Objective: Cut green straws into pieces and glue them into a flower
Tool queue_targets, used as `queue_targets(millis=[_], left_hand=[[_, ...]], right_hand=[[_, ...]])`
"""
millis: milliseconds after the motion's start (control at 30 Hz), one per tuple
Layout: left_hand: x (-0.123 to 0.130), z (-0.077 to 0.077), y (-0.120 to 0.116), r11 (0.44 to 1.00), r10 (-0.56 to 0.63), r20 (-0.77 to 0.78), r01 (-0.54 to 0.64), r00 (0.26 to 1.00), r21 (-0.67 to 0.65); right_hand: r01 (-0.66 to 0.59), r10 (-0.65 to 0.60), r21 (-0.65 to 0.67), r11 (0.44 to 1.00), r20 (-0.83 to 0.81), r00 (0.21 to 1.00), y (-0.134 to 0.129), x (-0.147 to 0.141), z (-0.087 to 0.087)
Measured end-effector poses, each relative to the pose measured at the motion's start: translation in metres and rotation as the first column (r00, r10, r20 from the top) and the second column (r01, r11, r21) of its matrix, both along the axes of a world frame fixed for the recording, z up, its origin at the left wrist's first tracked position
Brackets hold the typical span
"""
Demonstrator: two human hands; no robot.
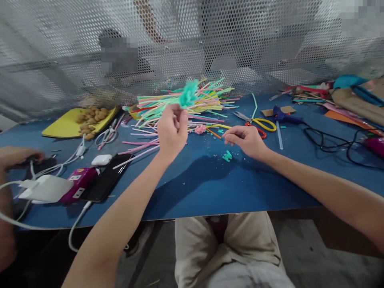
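Note:
My left hand (173, 130) is raised over the table and closed on a fluffy teal tuft (189, 94), which looks bent from pipe cleaner. My right hand (244, 139) hovers low near the tabletop with its fingers pinched together; whatever is between them, if anything, is too small to make out. Just below it lie short teal cut pieces (227, 156). An orange stick (213, 133) ends close to its fingertips. Behind it are scissors (264, 125) with yellow and red handles. A pink fluffy flower-like piece (200, 129) rests between the hands.
A big pile of pastel pipe cleaners (150, 105) lies before the perforated metal screen (186, 44). To the right is a blue glue gun (286, 117) with its black cord. At left are a phone (109, 178), a purple power strip (81, 182), cables and another person's hand (22, 156).

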State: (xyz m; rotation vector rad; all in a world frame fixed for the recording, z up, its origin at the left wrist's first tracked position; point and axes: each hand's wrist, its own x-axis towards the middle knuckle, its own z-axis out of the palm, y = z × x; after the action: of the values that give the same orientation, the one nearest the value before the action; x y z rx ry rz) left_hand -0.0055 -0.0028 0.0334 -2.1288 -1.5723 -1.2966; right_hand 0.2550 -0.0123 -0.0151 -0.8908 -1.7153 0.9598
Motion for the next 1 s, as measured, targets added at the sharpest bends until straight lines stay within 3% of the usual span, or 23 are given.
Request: queue_targets(millis=[100, 233, 333, 433, 567, 667, 833, 867, 900, 967, 1000], left_hand=[[-0.008, 0.004, 0.007, 0.999, 0.033, -0.016, -0.032, 0.999, 0.031], [-0.001, 0.004, 0.005, 0.990, -0.048, -0.169, 0.024, 0.984, -0.137], [0.006, 0.000, 0.002, 0.977, -0.066, -0.259, 0.009, 0.964, -0.215], [0.008, -0.005, 0.001, 0.974, -0.095, -0.319, 0.022, 0.943, -0.224], [0.009, -0.011, -0.001, 0.965, -0.142, -0.376, 0.043, 0.916, -0.260], [0.013, -0.016, -0.003, 0.957, -0.175, -0.367, 0.070, 0.913, -0.283], [0.018, -0.026, -0.003, 0.946, -0.188, -0.357, 0.071, 0.915, -0.316], [0.019, -0.027, -0.003, 0.946, -0.190, -0.359, 0.073, 0.914, -0.316], [0.019, -0.028, -0.003, 0.946, -0.192, -0.361, 0.074, 0.913, -0.316], [0.019, -0.027, -0.003, 0.945, -0.192, -0.365, 0.071, 0.911, -0.318], [0.019, -0.027, -0.003, 0.945, -0.191, -0.367, 0.069, 0.910, -0.319]], right_hand=[[0.036, -0.036, 0.014, 0.999, -0.017, 0.999, 0.001, -0.001, 0.001], [0.233, -0.227, 0.149, 0.961, -0.054, 0.972, 0.001, 0.009, 0.022], [0.408, -0.369, 0.326, 0.853, -0.176, 0.913, 0.011, 0.030, 0.046], [0.487, -0.415, 0.482, 0.729, -0.255, 0.874, 0.036, 0.059, 0.069], [0.524, -0.546, 0.603, 0.602, -0.167, 0.821, 0.077, 0.100, 0.099], [0.563, -0.685, 0.655, 0.504, -0.094, 0.723, 0.101, 0.124, 0.126], [0.524, -0.719, 0.659, 0.539, 0.036, 0.694, 0.125, 0.153, 0.156], [0.505, -0.701, 0.629, 0.591, 0.090, 0.707, 0.129, 0.158, 0.157], [0.476, -0.662, 0.557, 0.681, 0.189, 0.725, 0.132, 0.163, 0.155], [0.409, -0.498, 0.285, 0.867, 0.490, 0.715, 0.138, 0.171, 0.147], [0.412, -0.438, 0.192, 0.891, 0.603, 0.666, 0.140, 0.175, 0.141]])
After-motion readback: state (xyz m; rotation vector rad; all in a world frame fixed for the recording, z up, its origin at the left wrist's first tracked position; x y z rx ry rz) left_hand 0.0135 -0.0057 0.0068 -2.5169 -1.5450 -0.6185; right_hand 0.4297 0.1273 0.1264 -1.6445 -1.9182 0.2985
